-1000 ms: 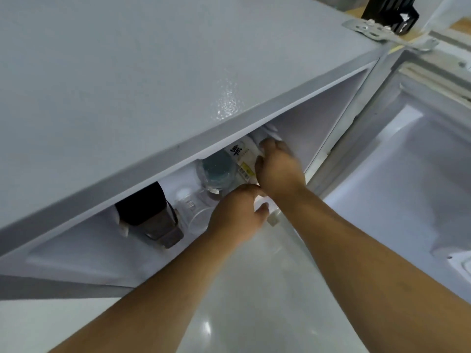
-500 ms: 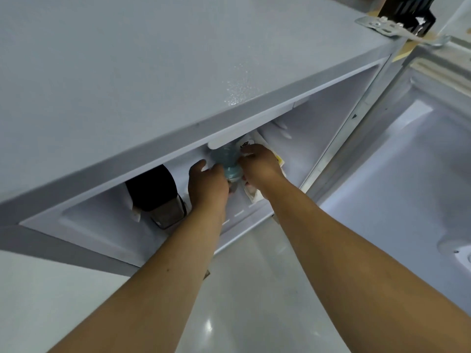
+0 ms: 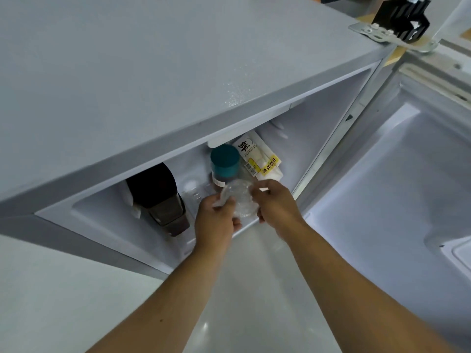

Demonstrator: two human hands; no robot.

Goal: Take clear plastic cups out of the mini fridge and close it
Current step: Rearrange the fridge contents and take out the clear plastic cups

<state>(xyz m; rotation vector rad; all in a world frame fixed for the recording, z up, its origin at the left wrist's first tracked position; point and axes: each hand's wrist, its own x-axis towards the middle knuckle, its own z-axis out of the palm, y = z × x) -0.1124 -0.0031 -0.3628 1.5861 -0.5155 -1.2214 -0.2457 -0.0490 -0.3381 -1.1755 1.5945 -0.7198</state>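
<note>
Gripping clear plastic cups [image 3: 238, 200] | between left hand [image 3: 216, 220] | right hand [image 3: 276, 205]

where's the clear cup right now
In the head view the clear cup is held between the left hand and right hand at the fridge opening, just in front of the teal-capped bottle.

- The place looks like a home kitchen or pantry corner, though the frame shows too little to be certain.
- A small grey mini fridge [image 3: 153, 72] stands with its white-lined door [image 3: 397, 174] swung open.
- Food sits inside: a white printed bread packet [image 3: 257, 159], a teal-lidded jar [image 3: 224, 163], a dark bottle [image 3: 158, 197].
- A glossy pale tiled floor [image 3: 254, 289] lies below.
</note>
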